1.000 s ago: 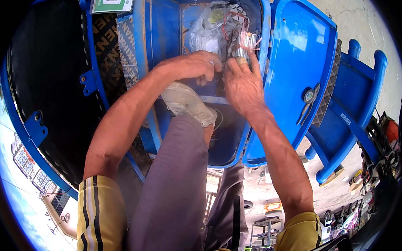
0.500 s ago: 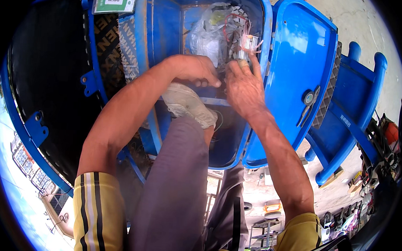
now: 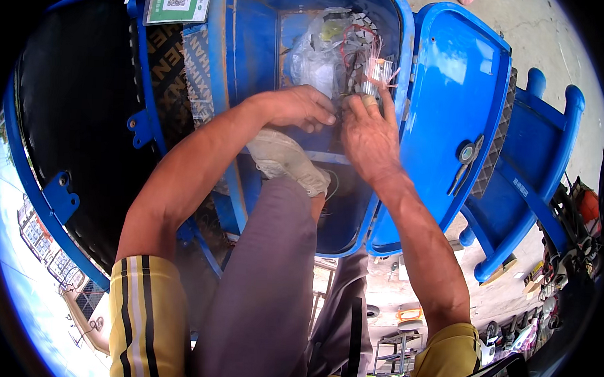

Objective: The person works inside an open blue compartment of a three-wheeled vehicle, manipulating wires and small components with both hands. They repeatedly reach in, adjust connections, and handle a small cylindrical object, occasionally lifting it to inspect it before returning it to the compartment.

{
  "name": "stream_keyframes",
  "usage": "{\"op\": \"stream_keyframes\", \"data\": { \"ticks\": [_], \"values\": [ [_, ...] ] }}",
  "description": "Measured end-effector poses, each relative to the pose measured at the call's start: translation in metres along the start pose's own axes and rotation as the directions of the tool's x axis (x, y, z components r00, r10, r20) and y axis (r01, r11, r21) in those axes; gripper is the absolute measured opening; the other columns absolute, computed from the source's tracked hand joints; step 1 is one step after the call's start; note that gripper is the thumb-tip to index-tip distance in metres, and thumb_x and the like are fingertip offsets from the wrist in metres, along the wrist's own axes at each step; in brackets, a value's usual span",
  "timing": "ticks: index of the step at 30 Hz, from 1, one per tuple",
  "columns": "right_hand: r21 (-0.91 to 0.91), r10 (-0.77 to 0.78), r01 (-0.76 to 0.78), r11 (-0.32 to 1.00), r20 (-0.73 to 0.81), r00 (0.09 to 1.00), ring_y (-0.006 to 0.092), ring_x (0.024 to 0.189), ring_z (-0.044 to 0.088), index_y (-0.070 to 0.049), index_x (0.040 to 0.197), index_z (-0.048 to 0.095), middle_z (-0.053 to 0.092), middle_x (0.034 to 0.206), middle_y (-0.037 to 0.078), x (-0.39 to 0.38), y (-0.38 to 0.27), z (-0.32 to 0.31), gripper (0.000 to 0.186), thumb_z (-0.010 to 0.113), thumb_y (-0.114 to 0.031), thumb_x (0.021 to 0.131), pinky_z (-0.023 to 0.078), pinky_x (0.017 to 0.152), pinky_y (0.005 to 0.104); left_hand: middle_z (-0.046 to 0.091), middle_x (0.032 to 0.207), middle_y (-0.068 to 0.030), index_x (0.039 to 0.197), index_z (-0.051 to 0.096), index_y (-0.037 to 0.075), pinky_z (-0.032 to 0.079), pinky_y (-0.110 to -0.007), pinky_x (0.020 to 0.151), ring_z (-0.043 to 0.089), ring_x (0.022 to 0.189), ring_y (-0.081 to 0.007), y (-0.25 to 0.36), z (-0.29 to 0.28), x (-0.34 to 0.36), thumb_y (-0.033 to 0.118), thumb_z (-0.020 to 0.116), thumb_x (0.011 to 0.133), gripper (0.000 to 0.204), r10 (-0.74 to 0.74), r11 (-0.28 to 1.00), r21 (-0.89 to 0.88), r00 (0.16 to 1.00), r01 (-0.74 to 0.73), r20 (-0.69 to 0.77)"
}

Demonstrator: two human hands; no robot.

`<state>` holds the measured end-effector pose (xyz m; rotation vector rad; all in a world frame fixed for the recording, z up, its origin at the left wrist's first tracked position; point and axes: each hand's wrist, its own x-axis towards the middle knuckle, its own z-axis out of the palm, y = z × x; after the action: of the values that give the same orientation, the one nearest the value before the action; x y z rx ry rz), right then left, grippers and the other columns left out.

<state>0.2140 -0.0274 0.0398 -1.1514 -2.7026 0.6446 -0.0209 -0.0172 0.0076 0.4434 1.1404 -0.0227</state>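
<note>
Over a blue open compartment [image 3: 250,60], my two hands work close together beside a silver finned metal box [image 3: 378,73] with loose wires. My left hand [image 3: 301,109] has its fingers curled inward, thumb and fingertips together near the right hand's fingers. My right hand [image 3: 370,131] reaches in from the right, fingers bent down beside the finned box, with a yellowish wrap on one finger. What the fingertips grip is hidden beneath them. Red wires [image 3: 347,47] and white connectors [image 3: 364,23] lie in the compartment beside a clear plastic bag [image 3: 309,66].
The blue lid [image 3: 444,120] lies swung out on the right, holding a roll of black tape [image 3: 465,152] and pliers [image 3: 458,178]. My shoe [image 3: 286,158] rests at the compartment's near left edge. A black seat panel [image 3: 74,127] stands left; a blue frame [image 3: 536,157] stands right.
The whole view has shifted slightly, so the compartment sits a little lower and to the right. Both hands stay close together at the same spot, with only small finger movements.
</note>
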Motion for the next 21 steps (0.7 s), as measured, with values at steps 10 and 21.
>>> {"op": "stream_keyframes", "data": {
  "ticks": [10,21],
  "values": [
    [0.005,0.028,-0.028,1.0,0.01,1.0,0.0229,0.13,0.064,-0.004,0.102,0.083,0.073,0.119,0.003,0.002,0.0,-0.001,0.021,0.076,-0.007,0.082,0.022,0.139,0.0542,0.076,0.118,-0.0099,0.137,0.074,-0.005,0.06,-0.034,0.085,0.069,0.1,-0.0188,0.008,-0.002,-0.007,0.012,0.075,0.105,0.036,0.047,0.985,0.17,0.998,-0.04,-0.039],
    [0.001,0.024,-0.024,1.0,-0.004,1.0,0.0245,0.13,0.065,-0.004,0.098,0.082,0.074,0.116,0.003,0.004,-0.002,-0.003,0.017,0.073,-0.004,0.084,0.024,0.137,0.0552,0.069,0.142,-0.0253,0.144,0.062,-0.014,0.058,-0.047,0.117,0.069,0.134,-0.0358,-0.001,-0.005,-0.007,0.012,0.074,0.107,0.047,0.056,0.961,-0.271,0.998,-0.044,0.039]
  ]
}}
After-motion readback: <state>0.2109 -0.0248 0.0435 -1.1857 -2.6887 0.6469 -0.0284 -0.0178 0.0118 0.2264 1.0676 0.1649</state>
